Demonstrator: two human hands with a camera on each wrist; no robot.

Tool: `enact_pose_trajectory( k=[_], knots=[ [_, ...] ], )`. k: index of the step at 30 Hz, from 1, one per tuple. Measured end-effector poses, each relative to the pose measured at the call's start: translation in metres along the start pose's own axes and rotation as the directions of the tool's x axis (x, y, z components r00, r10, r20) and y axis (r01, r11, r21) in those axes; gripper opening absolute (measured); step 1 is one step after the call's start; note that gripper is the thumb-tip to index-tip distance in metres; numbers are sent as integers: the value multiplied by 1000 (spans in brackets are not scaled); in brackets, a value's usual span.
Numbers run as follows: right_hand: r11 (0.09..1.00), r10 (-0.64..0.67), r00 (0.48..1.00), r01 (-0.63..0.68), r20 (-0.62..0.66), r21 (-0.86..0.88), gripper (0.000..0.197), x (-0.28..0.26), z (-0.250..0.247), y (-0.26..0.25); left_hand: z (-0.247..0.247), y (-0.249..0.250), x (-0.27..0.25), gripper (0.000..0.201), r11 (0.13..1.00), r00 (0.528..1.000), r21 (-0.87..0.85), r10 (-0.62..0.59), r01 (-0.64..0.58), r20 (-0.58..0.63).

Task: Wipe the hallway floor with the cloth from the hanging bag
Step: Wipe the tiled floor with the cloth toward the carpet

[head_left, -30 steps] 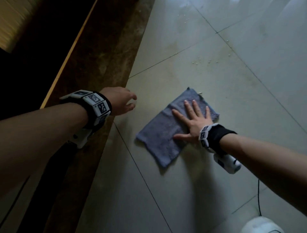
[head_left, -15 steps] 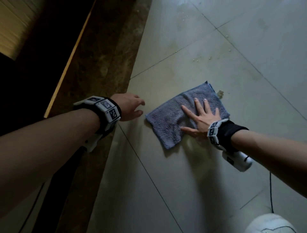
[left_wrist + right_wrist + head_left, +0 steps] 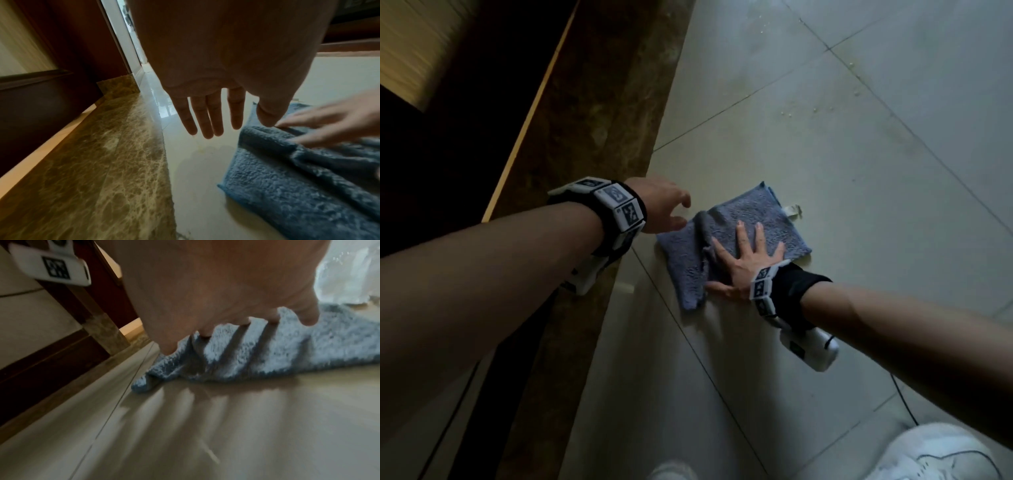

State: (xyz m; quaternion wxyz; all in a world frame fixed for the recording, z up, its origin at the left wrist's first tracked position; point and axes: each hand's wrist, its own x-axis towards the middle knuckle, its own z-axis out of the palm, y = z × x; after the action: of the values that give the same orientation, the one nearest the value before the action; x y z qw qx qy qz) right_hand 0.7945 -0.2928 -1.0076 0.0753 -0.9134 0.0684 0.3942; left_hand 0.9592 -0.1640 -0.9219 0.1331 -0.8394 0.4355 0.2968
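A blue-grey terry cloth (image 3: 743, 236) lies on the pale floor tiles (image 3: 859, 205), rumpled along its left side. My right hand (image 3: 743, 253) lies flat on it with fingers spread, pressing it down; the same cloth (image 3: 277, 350) shows under those fingers in the right wrist view. My left hand (image 3: 664, 205) hovers just left of the cloth with straight, relaxed fingers and holds nothing. In the left wrist view that hand (image 3: 207, 113) hangs above the tile beside the cloth (image 3: 298, 178). The hanging bag is not in view.
A brown marble strip (image 3: 592, 144) runs along the left of the tiles, with dark wooden trim (image 3: 465, 130) beyond it. Crumbs (image 3: 815, 109) dot the tile farther ahead. White shoes (image 3: 935, 455) stand at the bottom right, with a thin cable (image 3: 904, 401) nearby.
My right hand has slid the cloth to the left, towards the marble strip, bunching its left side. The left hand stays beside it, now nearly touching the cloth's edge.
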Motion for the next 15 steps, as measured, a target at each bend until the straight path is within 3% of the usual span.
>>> enact_pose_trajectory(
  k=[3,5,8,10,15],
  knots=[
    [997,-61,992,56,-107,-55,74,-5,-25,18,3,16,4,43,998,996,-38,52,-49,78],
    [975,-174,969,144,-176,-169,70,-7,-33,31,5,27,10,37,990,984,-121,96,-78,147],
    [877,-382,918,326,-102,-354,73,-3,-30,45,10,36,24,32,975,955,-215,117,-58,273],
    [863,-408,912,368,-47,-345,73,5,-21,49,11,40,31,34,980,933,-197,95,-26,347],
    [880,-404,910,358,-96,-313,71,21,-11,52,5,31,36,33,955,960,-294,50,34,275]
  ],
)
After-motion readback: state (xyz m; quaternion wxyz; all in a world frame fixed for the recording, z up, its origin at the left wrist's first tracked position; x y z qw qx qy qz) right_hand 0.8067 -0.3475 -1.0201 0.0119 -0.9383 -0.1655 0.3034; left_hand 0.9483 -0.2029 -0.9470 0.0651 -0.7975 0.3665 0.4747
